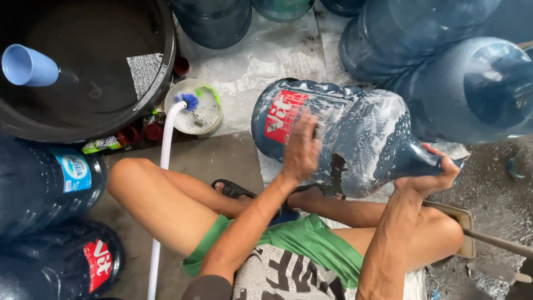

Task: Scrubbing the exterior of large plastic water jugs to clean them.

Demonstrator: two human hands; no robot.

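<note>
A large blue water jug (355, 136), coated in soap foam, is laid on its side in the middle of the frame, above the person's knees. The left hand (301, 149) is pressed flat on the jug's side just right of the red label, fingers close together; whether something is pinched beneath them cannot be told because of motion blur. The jug's neck, at the right, is cupped from below by the right hand (430, 176), fingers curled around it. A black tub (161, 83) is seen at the upper left, with a light blue cup (28, 65) at its rim. A white bowl (195, 108) of suds is placed beside it, with a white hose (164, 161) running to it.
</note>
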